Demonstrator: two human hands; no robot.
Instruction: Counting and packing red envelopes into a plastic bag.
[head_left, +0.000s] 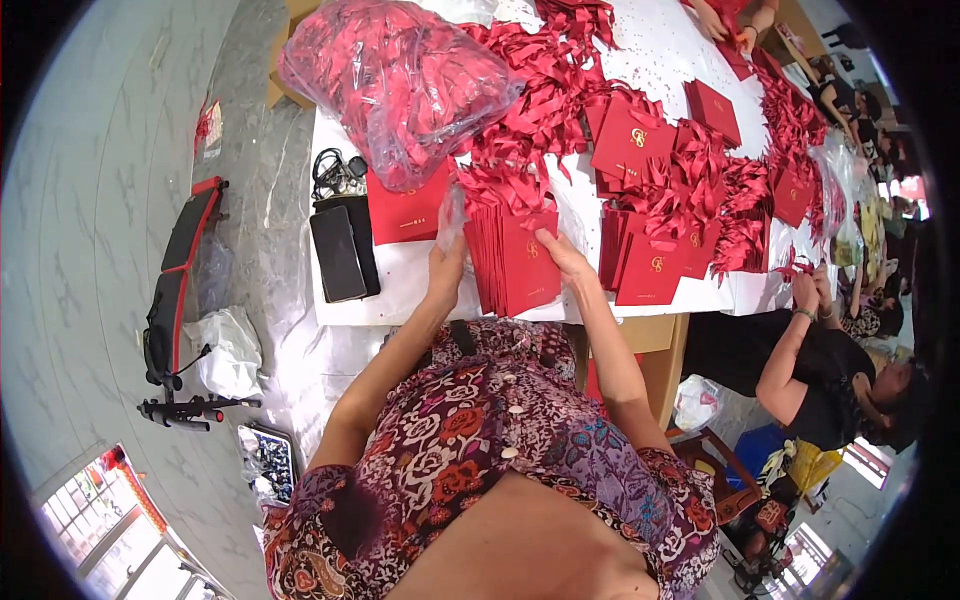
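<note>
In the head view, the stack of red bags [530, 265] lies at the table's [400, 311] near edge, long axis running away from it, ribbons toward the far edge. The right hand [570, 258] grips its right side; the left hand [447, 272] is at its left, grip unclear. It looks mostly gathered; other bags [648, 268] rightward seem less squared.

I am in what looks like a workshop: stacks of red bags [531, 265] and heaps of ribbon [545, 95] crowd my table [655, 45], where another person [825, 375] works to my right.
</note>
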